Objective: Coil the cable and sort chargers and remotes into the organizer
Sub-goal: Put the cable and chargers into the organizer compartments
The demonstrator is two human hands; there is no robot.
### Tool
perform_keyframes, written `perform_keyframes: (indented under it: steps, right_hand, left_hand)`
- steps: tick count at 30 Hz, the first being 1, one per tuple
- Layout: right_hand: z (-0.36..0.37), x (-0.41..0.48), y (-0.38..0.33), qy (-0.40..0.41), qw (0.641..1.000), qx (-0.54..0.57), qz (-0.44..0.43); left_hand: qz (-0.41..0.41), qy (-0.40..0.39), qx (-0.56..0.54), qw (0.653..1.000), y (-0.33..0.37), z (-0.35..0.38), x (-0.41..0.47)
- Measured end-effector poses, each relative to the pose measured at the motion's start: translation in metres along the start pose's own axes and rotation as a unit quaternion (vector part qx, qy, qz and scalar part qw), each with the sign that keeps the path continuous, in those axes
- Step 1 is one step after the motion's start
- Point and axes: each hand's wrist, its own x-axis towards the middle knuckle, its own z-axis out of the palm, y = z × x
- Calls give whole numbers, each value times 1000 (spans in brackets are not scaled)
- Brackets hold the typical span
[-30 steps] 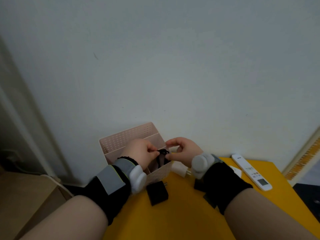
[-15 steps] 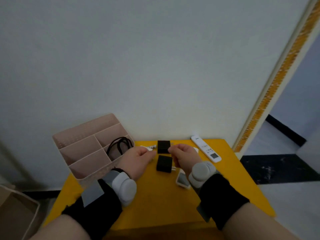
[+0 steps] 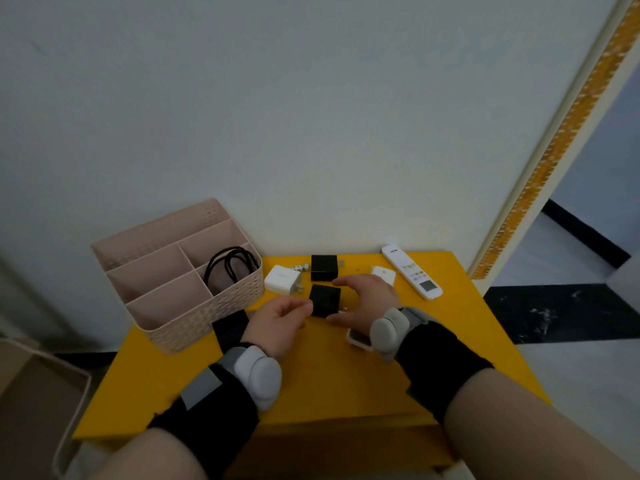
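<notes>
The coiling can be judged done: a black coiled cable (image 3: 230,268) is seen in the right-hand compartment of the pale pink perforated plastic organizer (image 3: 207,317), while its other compartments appear unfilled. The sorting is judged to be barely begun, since every charger and remote is seen outside the organizer on the yellow surface (image 3: 329,375). A white square charger (image 3: 282,279) lies just beside the organizer's right wall. A black cube charger (image 3: 323,267) is placed a little farther right, and a second black cube charger (image 3: 325,300) is found nearer the camera, also right of the organizer. This nearer one is flanked by both hands. The left hand (image 3: 277,322) is held at its organizer-side edge with loosely curled fingers (image 3: 301,308); whether anything is pinched cannot be told. The right hand (image 3: 363,303) is arched around the far side, its fingers released and spread, not closed on the charger. A long white remote control (image 3: 412,277) lies well apart from the organizer, to its right. A small white rounded device (image 3: 383,274) and a white flat item (image 3: 358,339) are partly hidden by the right hand and wrist; what they are cannot be made out.
</notes>
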Motion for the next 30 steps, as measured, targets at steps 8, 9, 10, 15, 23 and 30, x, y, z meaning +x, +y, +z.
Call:
perform_keyframes:
  steps: [8,9,10,15,23,30]
  right_hand:
    - [7,12,-7,-29,999,-39,14]
    - [8,12,-7,-27,999,-35,13]
    - [9,12,-7,-24,999,-25,10]
    - [8,4,-11,-3,981,196,13]
    - [1,-13,-32,21,950,311,-8]
    - [-2,-19,-46,21,941,336,-1]
  left_hand:
    - [-17,0,-11,1000,-6,-5,8]
    - [-19,-4,-9,1000,-6,-5,8]
    - [-21,-7,-8,1000,-5,-5,8]
    - [18,-9,2,1000,-1,-12,1]
    - [87,-49,-28,995,6,-16,-12]
    - [81,-72,-111,988,15,-22,-25]
